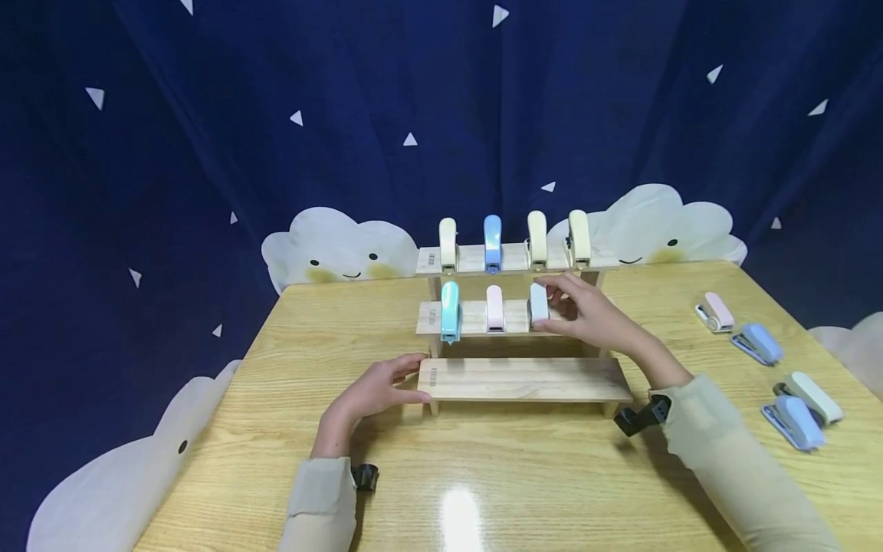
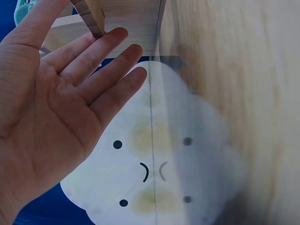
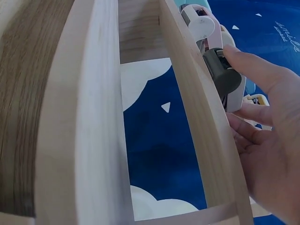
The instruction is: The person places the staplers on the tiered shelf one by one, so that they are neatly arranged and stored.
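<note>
In the head view, my right hand (image 1: 579, 308) pinches a pale grey stapler (image 1: 539, 303) standing on the middle tier of a wooden stepped rack (image 1: 524, 380). The right wrist view shows the thumb (image 3: 255, 65) at this stapler's dark grey end (image 3: 224, 75). To its left on that tier stand a pink stapler (image 1: 494, 307) and a turquoise stapler (image 1: 450, 308). My left hand (image 1: 372, 389) rests at the left end of the lowest tier, its fingers nearly straight in the left wrist view, close to the board's edge.
Along the top tier stand a blue stapler (image 1: 493, 241) and several cream ones (image 1: 579, 238). On the table's right side lie a pink stapler (image 1: 717, 313), two blue staplers (image 1: 759, 343) and a whitish one (image 1: 814, 395). A dark blue curtain (image 1: 414, 92) hangs behind.
</note>
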{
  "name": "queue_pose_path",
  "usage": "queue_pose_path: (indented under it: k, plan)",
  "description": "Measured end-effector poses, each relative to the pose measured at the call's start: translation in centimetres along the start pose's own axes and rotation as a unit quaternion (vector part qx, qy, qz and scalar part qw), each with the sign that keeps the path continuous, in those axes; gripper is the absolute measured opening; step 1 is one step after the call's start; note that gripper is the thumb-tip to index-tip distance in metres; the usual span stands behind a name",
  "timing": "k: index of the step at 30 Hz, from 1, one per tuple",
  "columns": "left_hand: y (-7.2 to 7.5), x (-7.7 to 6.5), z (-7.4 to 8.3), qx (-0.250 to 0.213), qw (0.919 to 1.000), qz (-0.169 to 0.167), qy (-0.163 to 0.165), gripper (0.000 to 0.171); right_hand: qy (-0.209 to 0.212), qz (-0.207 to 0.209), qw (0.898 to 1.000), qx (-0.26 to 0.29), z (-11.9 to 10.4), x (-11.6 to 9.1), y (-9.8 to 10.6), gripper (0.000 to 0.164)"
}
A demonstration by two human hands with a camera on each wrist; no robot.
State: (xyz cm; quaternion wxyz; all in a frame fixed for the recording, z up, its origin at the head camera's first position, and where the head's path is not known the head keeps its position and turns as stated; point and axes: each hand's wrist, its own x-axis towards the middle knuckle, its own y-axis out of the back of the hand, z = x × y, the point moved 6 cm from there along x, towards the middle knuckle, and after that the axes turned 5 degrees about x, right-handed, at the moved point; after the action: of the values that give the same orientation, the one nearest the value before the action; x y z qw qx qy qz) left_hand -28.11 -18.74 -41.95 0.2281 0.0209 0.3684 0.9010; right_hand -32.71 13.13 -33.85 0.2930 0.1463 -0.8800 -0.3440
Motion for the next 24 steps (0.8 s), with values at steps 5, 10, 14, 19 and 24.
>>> queue_pose_path:
  k: [5, 10, 14, 19, 24]
  plan:
    - [0.1, 0.0, 0.1, 0.005, 1.0000, 0.001, -0.003, 0.082, -0.002, -0.004, 1.000, -0.008, -0.2, 0.0, 0.3, 0.067]
    - [0.1, 0.0, 0.1, 0.007, 1.0000, 0.001, 0.000, 0.082, -0.010, -0.006, 0.999, -0.035, -0.5, -0.9, 1.3, 0.071]
    - [0.1, 0.1, 0.2, 0.004, 1.0000, 0.004, 0.005, 0.081, -0.011, -0.007, 0.999, -0.052, -0.5, -2.5, 2.8, 0.069]
    - [0.2, 0.0, 0.3, 0.001, 1.0000, 0.005, 0.003, 0.081, -0.004, 0.004, 0.998, -0.070, -0.1, -5.3, 5.1, 0.062]
    - [0.0, -0.1, 0.3, -0.003, 1.0000, 0.001, -0.003, 0.080, -0.013, 0.027, 0.996, -0.086, 0.7, -8.8, 7.4, 0.060]
